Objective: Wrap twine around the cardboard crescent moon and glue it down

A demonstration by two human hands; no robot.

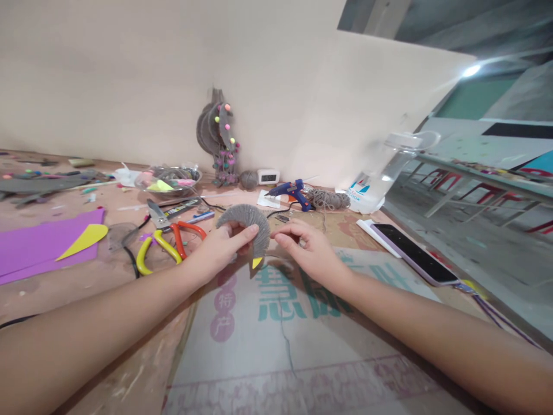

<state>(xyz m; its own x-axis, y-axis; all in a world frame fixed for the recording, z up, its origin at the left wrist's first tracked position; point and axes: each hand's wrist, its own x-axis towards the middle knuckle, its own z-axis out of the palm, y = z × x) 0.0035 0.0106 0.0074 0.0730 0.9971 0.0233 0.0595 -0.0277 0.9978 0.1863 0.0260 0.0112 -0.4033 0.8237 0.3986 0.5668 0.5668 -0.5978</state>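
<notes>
My left hand (pixel 235 239) is closed around a crescent shape wrapped in grey yarn (pixel 261 230), its thumb lying across the front. At the lower end of the crescent a bare yellow tip (pixel 257 263) shows. Just to the right, my right hand (pixel 302 245) has its thumb and fingers pinched together, apart from the crescent. A thin grey yarn strand (pixel 285 334) runs from near both hands down over the printed cardboard (pixel 242 369). Most of what lies between my right fingertips is hidden, but the yarn seems to pass there.
Left of my hands lie yellow-handled scissors (pixel 144 253), orange-handled pliers (pixel 177 239) and purple sheets (pixel 43 248). Behind are a blue glue gun (pixel 294 190), a yarn bundle (pixel 328 199), a bowl (pixel 173 178) and a small clock (pixel 268 176). A bottle (pixel 375 173) and phone (pixel 412 251) are right.
</notes>
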